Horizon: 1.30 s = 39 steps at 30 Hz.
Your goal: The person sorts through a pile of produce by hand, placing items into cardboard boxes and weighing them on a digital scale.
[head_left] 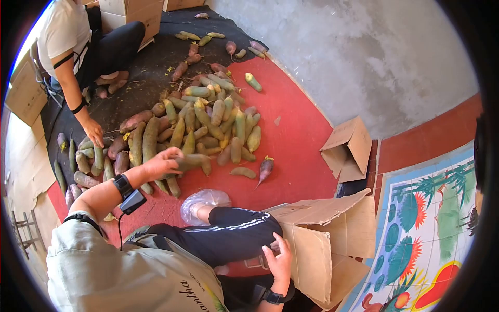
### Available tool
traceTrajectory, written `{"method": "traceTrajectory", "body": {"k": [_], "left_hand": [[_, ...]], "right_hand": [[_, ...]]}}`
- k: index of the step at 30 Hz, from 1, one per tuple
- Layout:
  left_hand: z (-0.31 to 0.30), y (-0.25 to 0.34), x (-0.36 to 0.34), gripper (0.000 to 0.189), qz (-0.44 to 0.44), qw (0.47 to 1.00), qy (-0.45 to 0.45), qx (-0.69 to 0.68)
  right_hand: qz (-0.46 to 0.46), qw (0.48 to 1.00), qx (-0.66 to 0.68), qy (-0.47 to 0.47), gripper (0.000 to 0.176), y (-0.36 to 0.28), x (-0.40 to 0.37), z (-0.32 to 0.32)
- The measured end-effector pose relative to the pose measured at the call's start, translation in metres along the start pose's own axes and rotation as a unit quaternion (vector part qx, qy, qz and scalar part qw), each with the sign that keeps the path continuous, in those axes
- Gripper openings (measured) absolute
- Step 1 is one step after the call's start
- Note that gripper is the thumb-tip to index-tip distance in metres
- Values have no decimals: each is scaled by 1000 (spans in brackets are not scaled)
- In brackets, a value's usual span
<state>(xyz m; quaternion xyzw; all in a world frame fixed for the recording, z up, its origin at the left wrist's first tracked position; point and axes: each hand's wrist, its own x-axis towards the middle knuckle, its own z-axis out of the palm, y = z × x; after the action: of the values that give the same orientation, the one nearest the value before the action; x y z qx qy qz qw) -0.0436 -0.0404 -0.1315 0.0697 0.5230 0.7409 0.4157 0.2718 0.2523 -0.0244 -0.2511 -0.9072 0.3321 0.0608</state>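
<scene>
My left hand (164, 162) is closed around one end of a green radish (191, 162), over the front of a large pile. The pile mixes long green radishes (150, 138) with purple-red radishes (136, 120), some with yellow-green leaf stubs. My right hand (279, 261) holds nothing; its fingers are apart beside my knee. Just to its right stands an open cardboard box (311, 255) with its flaps spread, the inside mostly hidden. One purple radish (265, 170) with a thin root lies apart on the red floor covering.
At the upper left, a seated co-worker's hand (93, 132) reaches to the pile's left side. A smaller open carton (349, 145) sits at the right. Black cloth (156, 57) and red covering (301, 114) lie beneath the radishes. A painted tile panel (416, 229) is at far right.
</scene>
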Motion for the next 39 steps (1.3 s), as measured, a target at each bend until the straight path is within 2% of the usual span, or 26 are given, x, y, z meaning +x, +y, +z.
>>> {"method": "traceTrajectory", "body": {"k": [2, 4, 5, 8, 9, 11, 12, 14, 15, 17, 18, 19, 21, 24, 25, 26, 27, 28, 29, 30, 31, 32, 34, 35, 37, 39], "left_hand": [[34, 18, -10, 33, -12, 992, -119, -32], [61, 19, -12, 33, -39, 971, -230, -59], [75, 16, -13, 33, -66, 942, -307, -123], [116, 13, -16, 32, -147, 885, -416, -150], [127, 14, -18, 32, -147, 867, -450, -155], [137, 11, -16, 33, -156, 855, -470, -156], [139, 9, -15, 33, -155, 855, -467, -160], [140, 6, -13, 37, -151, 848, -471, -190], [141, 7, -14, 37, -150, 849, -468, -192], [143, 10, -17, 41, -188, 833, -477, -207], [143, 6, -18, 41, -187, 835, -474, -209], [142, 2, -16, 42, -165, 845, -471, -193], [132, -4, -11, 43, -141, 857, -464, -175], [96, -17, 1, 40, -130, 927, -350, 10], [79, -28, 7, 35, -112, 951, -273, 87], [62, -37, 10, 30, -78, 959, -175, 207], [46, -36, 11, 30, -160, 943, -83, 280], [21, -51, 12, 29, -86, 925, 11, 371], [-14, -78, 19, 28, -70, 919, 73, 381], [-39, -90, 19, 27, -83, 896, 125, 417], [-66, -108, 22, 26, -82, 864, 186, 460], [-62, -84, 1, 24, -101, 861, 226, 444], [-94, -101, -6, 24, -121, 812, 355, 447], [-107, -106, -8, 32, -116, 792, 395, 451], [-118, -104, -12, 46, -103, 754, 440, 477], [-132, -109, -10, 52, -109, 749, 467, 458]], "right_hand": [[8, 999, 31, -8, 61, -11, 1, -1], [-85, 992, -37, 89, 62, -50, 2, -7], [-84, 992, -40, 90, 62, -63, 2, -10], [-136, 989, -52, 17, 60, -75, -2, -11], [-150, 986, -76, -19, 56, -68, -7, -10], [-73, 996, 0, -49, 49, -64, -19, -10], [-73, 996, -1, -54, 49, -60, -25, -9], [-25, 999, -40, 5, 34, -53, -33, -9], [-26, 999, -40, 1, 34, -52, -37, -10], [-42, 992, -114, 34, 22, -59, -43, -17], [-60, 991, -109, 49, 15, -52, -48, -22], [-68, 990, -75, 97, 14, -50, -49, -26], [31, 970, 52, 235, 16, -52, -57, -36], [31, 922, -16, 386, 28, -56, -66, -75], [28, 898, -47, 436, 35, -75, -70, -88], [-3, 866, -150, 477, 34, -77, -73, -102], [-34, 821, -251, 512, 35, -76, -74, -114], [-12, 797, -237, 556, 35, -81, -73, -121], [10, 770, -224, 598, 36, -86, -71, -126], [39, 750, -113, 651, 33, -86, -72, -130], [39, 750, -114, 650, 33, -70, -74, -136], [34, 756, -163, 633, 33, -50, -75, -144], [-5, 744, -303, 595, 35, -37, -67, -142], [-5, 744, -303, 595, 35, -24, -66, -141], [144, 793, -365, 466, 34, 14, -71, -138], [162, 811, -328, 456, 33, 26, -68, -132]]}}
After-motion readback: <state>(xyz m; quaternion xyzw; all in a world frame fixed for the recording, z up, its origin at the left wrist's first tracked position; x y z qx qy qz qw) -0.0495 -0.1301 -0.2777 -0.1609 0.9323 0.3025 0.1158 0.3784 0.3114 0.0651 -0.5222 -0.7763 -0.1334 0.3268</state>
